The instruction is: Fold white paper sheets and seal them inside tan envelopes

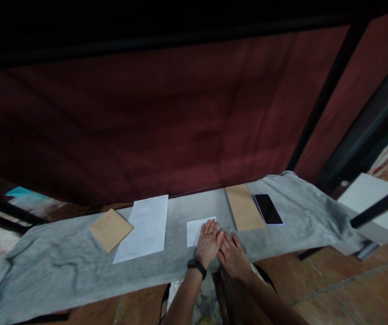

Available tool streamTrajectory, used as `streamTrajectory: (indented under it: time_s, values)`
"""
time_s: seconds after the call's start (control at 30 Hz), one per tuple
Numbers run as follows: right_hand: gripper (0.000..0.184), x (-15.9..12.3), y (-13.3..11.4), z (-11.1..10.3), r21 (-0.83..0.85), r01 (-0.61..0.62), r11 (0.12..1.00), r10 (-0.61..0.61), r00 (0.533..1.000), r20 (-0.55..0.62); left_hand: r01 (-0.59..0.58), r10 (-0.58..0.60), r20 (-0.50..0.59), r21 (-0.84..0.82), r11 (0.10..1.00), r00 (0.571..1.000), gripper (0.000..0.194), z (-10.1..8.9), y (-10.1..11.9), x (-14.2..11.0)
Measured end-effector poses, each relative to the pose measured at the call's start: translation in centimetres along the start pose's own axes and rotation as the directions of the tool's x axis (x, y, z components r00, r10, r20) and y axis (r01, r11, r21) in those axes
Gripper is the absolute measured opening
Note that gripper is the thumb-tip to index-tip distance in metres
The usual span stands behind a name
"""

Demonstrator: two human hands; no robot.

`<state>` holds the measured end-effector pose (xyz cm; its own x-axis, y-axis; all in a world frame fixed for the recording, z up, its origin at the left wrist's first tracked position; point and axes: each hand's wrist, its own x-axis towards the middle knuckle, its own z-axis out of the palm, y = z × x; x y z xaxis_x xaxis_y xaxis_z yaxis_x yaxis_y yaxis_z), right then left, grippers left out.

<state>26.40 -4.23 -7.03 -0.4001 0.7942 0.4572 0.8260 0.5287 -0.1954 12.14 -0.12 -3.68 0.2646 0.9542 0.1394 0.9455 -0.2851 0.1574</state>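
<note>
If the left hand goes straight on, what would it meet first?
Past the small white sheet, the left hand would probably meet the dark red cloth, perhaps grazing the longer brown paper; depth unclear.

Small white sheet [193,234] partly hidden by hands [208,243], forearms [184,295] cropped below; grey cloth [48,275] cropped left

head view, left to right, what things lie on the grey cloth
Tan square paper piece, large white rectangular paper sheet, small white paper piece, tan rectangular paper piece, black-screened rectangular phone.

Dark-screened phone [268,210] on grey cloth [300,205]; dark red fabric [197,122] behind; brown floor tiles [376,291] below.
</note>
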Motion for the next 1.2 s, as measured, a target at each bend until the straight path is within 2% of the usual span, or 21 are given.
streamTrajectory:
  time_s: [0.1, 0.23, 0.43, 0.57, 0.7, 0.93, 1.2]
  values:
    - [0.042, 0.0, 0.2, 0.6, -0.006, -0.007, 1.0, 0.007, 1.0, 0.001, 0.016, -0.015, 0.004, -0.003, 1.0, 1.0, 0.056, 0.4, 0.3, 0.7]
    - [0.042, 0.1, 0.3, 0.9, -0.006, -0.014, 1.0, 0.014, 1.0, 0.021, 0.022, -0.022, 0.011, -0.001, 1.0, 1.0, 0.055, 0.7, -0.3, 1.5]
    - [0.046, 0.3, 0.0, 0.2, 0.005, -0.049, 0.999, 0.048, 0.996, 0.08, 0.046, -0.046, 0.015, 0.033, 0.998, 0.999, 0.055, 0.7, -1.0, 2.7]
    - [0.047, 0.5, -0.2, -0.2, 0.017, -0.066, 0.998, 0.064, 0.992, 0.111, 0.068, -0.068, -0.003, 0.044, 0.997, 0.998, 0.055, 0.7, -1.5, 2.6]
    - [0.05, 0.4, -0.2, -0.4, 0.035, -0.069, 0.997, 0.064, 0.99, 0.126, 0.132, -0.13, -0.029, 0.065, 0.989, 0.991, 0.056, 0.6, -3.3, 1.4]
    - [0.051, 0.3, -0.4, -1.2, 0.058, -0.066, 0.996, 0.06, 0.993, 0.098, 0.244, -0.235, -0.101, 0.091, 0.965, 0.967, 0.059, -0.1, -7.0, -2.6]
    - [0.052, 0.2, -0.4, -1.2, 0.052, -0.045, 0.998, 0.041, 0.996, 0.073, 0.301, -0.286, -0.204, 0.047, 0.952, 0.936, 0.055, -0.1, -8.4, -5.9]
